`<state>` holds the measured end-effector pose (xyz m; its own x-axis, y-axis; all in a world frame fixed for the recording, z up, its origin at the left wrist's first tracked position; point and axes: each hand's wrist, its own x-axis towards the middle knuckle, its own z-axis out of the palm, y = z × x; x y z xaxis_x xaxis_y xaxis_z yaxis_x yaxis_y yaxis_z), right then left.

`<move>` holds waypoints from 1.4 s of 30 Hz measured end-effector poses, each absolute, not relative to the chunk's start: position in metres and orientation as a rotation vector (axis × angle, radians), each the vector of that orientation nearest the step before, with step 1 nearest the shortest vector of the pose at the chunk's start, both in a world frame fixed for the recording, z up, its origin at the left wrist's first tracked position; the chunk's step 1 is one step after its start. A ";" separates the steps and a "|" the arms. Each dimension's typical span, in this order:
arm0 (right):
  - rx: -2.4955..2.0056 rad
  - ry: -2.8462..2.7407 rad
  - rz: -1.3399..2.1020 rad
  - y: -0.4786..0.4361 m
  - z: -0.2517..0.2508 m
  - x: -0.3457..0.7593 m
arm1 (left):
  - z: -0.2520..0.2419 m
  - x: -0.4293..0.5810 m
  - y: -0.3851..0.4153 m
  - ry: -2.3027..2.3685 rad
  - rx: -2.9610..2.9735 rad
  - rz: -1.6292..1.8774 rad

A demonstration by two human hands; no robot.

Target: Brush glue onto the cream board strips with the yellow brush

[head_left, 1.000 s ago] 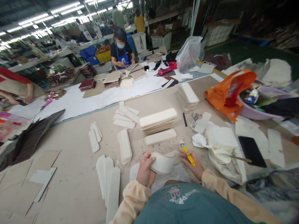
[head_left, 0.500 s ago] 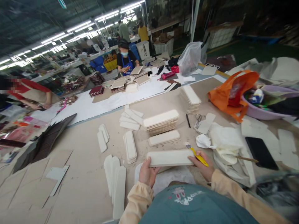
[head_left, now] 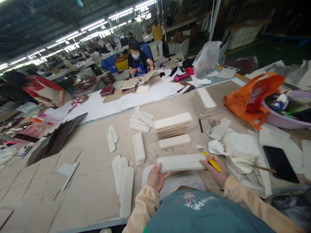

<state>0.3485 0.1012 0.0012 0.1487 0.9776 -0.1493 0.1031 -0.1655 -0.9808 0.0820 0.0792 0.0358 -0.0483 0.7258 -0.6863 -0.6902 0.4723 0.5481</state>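
Observation:
A long white rounded strip (head_left: 181, 162) with a beige edge is stretched between my hands, above a white sheet (head_left: 191, 182). My left hand (head_left: 156, 178) pinches its left end between thumb and fingers. At the other end, my right hand (head_left: 216, 170) grips the strip and also keeps a yellow-handled brush (head_left: 213, 162) in its fingers, bristles pointing away from me. Just beyond lies a short pile of similar strips (head_left: 174, 141), with a taller stack (head_left: 173, 121) behind it. Left of these are a small stack of narrower pieces (head_left: 139, 147) and several long fanned strips (head_left: 125, 187).
Scissors (head_left: 213, 124), a black phone (head_left: 280, 164), crumpled white cloth (head_left: 241, 145) and an orange bag (head_left: 252, 97) lie on the right. Brown panels (head_left: 39, 181) cover the table's left side. Across the table sits a co-worker (head_left: 138, 63); another person (head_left: 48, 87) stands at far left.
The view has shifted a little, so the table appears further right. Both hands still hold the strip and the brush. Across the table, the co-worker's arm and the panels by it have moved.

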 end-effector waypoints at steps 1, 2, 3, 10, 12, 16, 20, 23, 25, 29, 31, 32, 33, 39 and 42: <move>-1.480 -1.124 1.139 0.101 0.001 0.349 | 0.036 0.082 0.079 1.140 0.045 1.146; -1.484 -1.135 1.124 0.101 0.001 0.349 | 0.036 0.082 0.080 1.141 0.050 1.143; -1.485 -1.141 1.114 0.101 0.001 0.349 | 0.036 0.081 0.080 1.142 0.054 1.141; -1.487 -1.070 1.171 0.103 0.003 0.346 | 0.034 0.081 0.081 1.152 0.072 1.122; -1.483 -1.060 1.145 0.104 0.004 0.344 | 0.033 0.080 0.082 1.167 0.065 1.118; -1.456 -0.990 1.192 0.105 0.008 0.342 | 0.029 0.078 0.082 1.178 0.056 1.113; -1.453 -0.959 1.226 0.108 0.011 0.342 | 0.022 0.075 0.083 1.168 0.045 1.105; -1.486 -1.022 1.154 0.111 0.012 0.344 | 0.016 0.074 0.085 1.192 0.048 1.092; -1.541 -1.103 1.081 0.113 0.010 0.346 | 0.011 0.075 0.087 1.207 0.051 1.086; -1.635 -1.183 0.978 0.120 0.001 0.347 | -0.001 0.077 0.095 1.243 0.050 1.066; -1.661 -1.178 0.938 0.127 -0.007 0.348 | -0.008 0.076 0.102 1.300 0.101 1.051; -1.657 -1.166 0.921 0.132 -0.013 0.347 | -0.013 0.076 0.107 1.348 0.151 1.040; -1.641 -1.148 0.909 0.138 -0.018 0.347 | -0.019 0.075 0.113 1.403 0.211 1.029; -1.641 -1.037 0.893 0.185 -0.050 0.344 | -0.053 0.070 0.157 1.708 0.523 0.950; -1.724 -1.020 0.838 0.210 -0.060 0.339 | -0.064 0.069 0.182 1.848 0.652 0.877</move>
